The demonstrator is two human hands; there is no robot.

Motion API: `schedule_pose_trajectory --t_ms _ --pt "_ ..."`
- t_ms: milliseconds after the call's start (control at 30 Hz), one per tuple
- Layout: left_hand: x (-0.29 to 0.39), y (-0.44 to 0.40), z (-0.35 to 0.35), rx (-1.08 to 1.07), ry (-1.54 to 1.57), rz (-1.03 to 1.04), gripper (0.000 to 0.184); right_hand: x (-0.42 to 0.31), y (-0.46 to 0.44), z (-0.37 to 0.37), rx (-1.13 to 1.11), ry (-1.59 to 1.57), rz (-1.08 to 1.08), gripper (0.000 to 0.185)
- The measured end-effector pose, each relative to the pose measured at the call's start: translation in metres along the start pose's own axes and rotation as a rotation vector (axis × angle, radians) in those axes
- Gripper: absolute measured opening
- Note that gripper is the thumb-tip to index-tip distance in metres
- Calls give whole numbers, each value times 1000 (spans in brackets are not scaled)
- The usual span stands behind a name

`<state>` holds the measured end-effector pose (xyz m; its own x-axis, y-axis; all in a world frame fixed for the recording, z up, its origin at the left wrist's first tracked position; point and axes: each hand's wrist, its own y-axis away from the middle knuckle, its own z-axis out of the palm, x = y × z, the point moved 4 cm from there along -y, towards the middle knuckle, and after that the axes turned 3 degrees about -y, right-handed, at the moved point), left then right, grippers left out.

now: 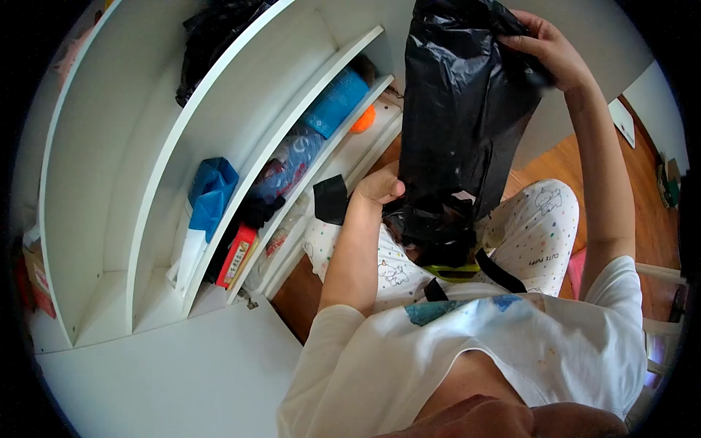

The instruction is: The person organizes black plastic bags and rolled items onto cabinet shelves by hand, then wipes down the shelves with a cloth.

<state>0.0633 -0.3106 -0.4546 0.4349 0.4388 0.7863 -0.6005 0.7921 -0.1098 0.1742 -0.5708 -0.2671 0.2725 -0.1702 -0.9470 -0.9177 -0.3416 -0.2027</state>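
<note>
A black plastic bag point(464, 109) is stretched upright in front of me, above my lap. At its upper right corner, my right hand point(544, 51) pinches the plastic between thumb and fingers. My left hand point(381, 186) is closed at the bag's lower left edge, its fingertips partly hidden by the plastic. A flat black piece point(331, 199) sticks out beside my left wrist; I cannot tell what it belongs to. In my lap, under the bag's crumpled lower end, something yellow-green point(453, 273) shows, mostly covered.
A white shelf unit point(171, 139) stands to my left, holding a blue bag point(213, 193), a blue package point(336, 101), a red box point(237, 254) and an orange ball-like thing point(363, 119). Another black bag point(212, 44) lies on a shelf. Wooden floor point(558, 164) extends rightward.
</note>
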Motion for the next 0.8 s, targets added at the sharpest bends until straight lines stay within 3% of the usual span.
schedule_pose_trajectory --t_ms 67,100,167,233,300,333,400,433,467,500,567,600,633,700,800 --pt "1 -2 1 -16 64 31 99 -8 0 3 73 -45 19 27" --pt "2 -2 -3 43 -64 62 94 -17 0 9 142 -91 46 19" --pt "9 -4 0 102 -193 93 89 -27 -3 14 183 -141 50 23" --pt "17 -7 12 213 -491 -179 69 -29 -7 10 321 -124 -34 22" --pt "10 -13 8 371 -434 -172 50 -10 -11 2 429 -18 -90 25" --pt "7 -18 1 425 -316 -202 43 -15 -11 9 538 421 -156 30" --pt "2 -22 -12 521 -151 -155 39 -58 22 43 545 415 -524 26" --pt "1 -22 -18 615 17 -108 35 -51 24 47 480 515 -667 36" --pt "3 -24 -19 610 60 26 33 -38 35 51 436 555 -627 39" --pt "3 -23 -22 613 59 26 33 -30 42 60 462 594 -704 39" --pt "3 -18 -32 742 280 128 34 -38 62 90 275 495 -766 52" --pt "8 -14 -34 708 317 273 37 -36 68 99 173 492 -786 54" --pt "20 -15 -25 592 412 370 42 -33 73 108 95 540 -811 52" --pt "40 -8 -9 563 393 494 50 -25 85 123 -30 509 -804 46" --pt "50 -5 8 446 355 549 59 -13 101 140 -139 632 -905 26"
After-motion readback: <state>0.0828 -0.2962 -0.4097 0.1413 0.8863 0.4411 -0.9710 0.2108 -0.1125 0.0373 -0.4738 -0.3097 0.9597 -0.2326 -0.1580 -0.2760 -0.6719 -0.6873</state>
